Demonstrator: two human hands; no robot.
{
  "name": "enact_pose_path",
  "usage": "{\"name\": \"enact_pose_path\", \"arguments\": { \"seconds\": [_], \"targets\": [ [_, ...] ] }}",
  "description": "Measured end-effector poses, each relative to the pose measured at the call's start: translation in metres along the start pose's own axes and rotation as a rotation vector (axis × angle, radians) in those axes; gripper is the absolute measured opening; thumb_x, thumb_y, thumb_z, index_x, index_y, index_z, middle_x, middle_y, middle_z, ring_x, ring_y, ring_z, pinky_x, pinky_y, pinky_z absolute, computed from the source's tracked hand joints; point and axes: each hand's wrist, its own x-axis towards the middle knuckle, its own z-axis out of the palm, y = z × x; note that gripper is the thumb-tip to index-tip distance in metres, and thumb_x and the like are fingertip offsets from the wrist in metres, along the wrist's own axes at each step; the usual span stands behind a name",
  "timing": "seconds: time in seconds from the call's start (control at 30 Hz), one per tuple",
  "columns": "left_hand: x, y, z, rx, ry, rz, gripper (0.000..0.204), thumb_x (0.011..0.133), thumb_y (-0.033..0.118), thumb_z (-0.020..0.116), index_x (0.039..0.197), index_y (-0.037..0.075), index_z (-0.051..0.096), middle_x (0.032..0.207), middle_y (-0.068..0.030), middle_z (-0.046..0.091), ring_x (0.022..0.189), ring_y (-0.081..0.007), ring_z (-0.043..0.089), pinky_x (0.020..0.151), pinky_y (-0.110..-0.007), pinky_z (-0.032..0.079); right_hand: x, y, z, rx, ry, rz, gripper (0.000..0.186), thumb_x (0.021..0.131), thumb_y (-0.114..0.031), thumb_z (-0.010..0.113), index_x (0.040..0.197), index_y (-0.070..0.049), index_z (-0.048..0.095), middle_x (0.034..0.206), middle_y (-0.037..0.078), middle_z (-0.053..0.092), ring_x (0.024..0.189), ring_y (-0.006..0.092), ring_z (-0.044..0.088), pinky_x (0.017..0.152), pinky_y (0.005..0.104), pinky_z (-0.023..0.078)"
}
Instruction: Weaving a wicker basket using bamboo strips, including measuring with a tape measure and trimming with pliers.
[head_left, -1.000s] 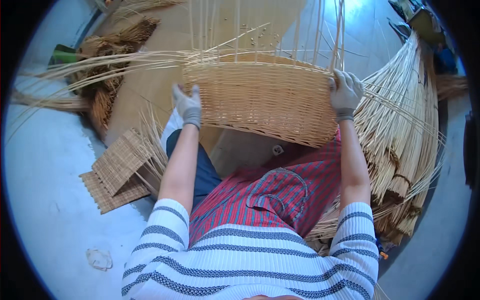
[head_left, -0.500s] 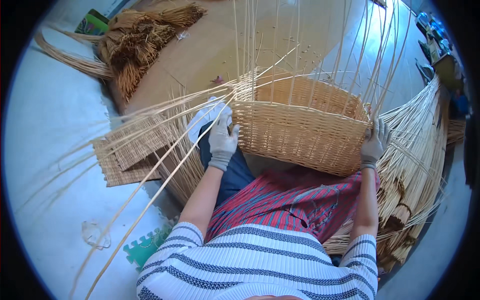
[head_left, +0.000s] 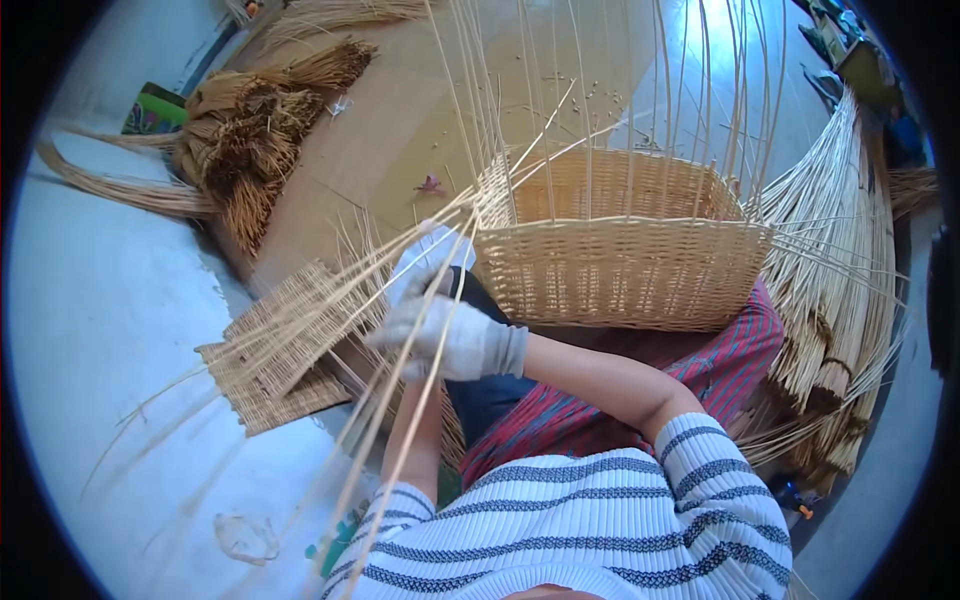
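Observation:
A half-woven pale wicker basket (head_left: 620, 270) rests on my lap, its upright stakes rising toward the top of the view. A bunch of long loose wicker strands (head_left: 400, 400) runs from its near left corner down to the lower left. My right hand (head_left: 450, 338), in a grey-white glove, reaches across my body and closes around these strands. My left hand (head_left: 432, 258), also gloved, sits just above it beside the basket's corner, under the same strands and partly hidden by them.
Flat woven wicker mats (head_left: 275, 355) lie on the floor to my left. A heap of brown reeds (head_left: 250, 130) lies at the upper left on a tan board (head_left: 400, 120). A thick bundle of pale rods (head_left: 840, 290) lies along my right side.
My right hand has left the basket's right edge and crossed over to grip the loose strands beside my left hand. The basket now sits further right in view.

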Motion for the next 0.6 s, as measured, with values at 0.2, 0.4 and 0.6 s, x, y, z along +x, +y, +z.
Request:
{"name": "enact_pose_path", "arguments": {
  "seconds": [0.2, 0.4, 0.6],
  "targets": [
    [-0.019, -0.005, -0.007, -0.03, -0.039, 0.023, 0.024, 0.101, 0.007, 0.071, 0.124, -0.001, 0.067, 0.105, -0.0057, 0.074, 0.093, -0.0154, 0.069, 0.083, -0.028, 0.056, -0.012, -0.002, 0.005, -0.135, -0.025, -0.088, 0.079, 0.081, -0.029, 0.084, 0.153, -0.019, 0.054, 0.156, 0.019, 0.051, 0.144, 0.0406, 0.048, 0.119, 0.0548, 0.038],
    [-0.02, -0.011, -0.014, -0.008, -0.106, 0.017, 0.029, 0.101, 0.006, 0.071, 0.129, -0.002, 0.065, 0.108, -0.007, 0.074, 0.094, -0.0167, 0.069, 0.084, -0.029, 0.056, -0.02, -0.001, 0.013, -0.048, 0.028, 0.05, 0.062, 0.084, -0.023, 0.081, 0.142, -0.012, 0.063, 0.139, 0.015, 0.063, 0.134, 0.0358, 0.057, 0.113, 0.0501, 0.045],
    [-0.019, 0.016, -0.015, -0.026, -0.232, -0.036, 0.035, 0.101, 0.005, 0.07, 0.134, -0.002, 0.063, 0.11, -0.0083, 0.075, 0.096, -0.018, 0.07, 0.085, -0.03, 0.056, -0.017, 0.006, 0.014, -0.102, 0.05, -0.005, 0.05, 0.088, -0.029, 0.078, 0.134, -0.012, 0.068, 0.128, 0.014, 0.067, 0.118, 0.0377, 0.065, 0.102, 0.0494, 0.053]
  ]
}}
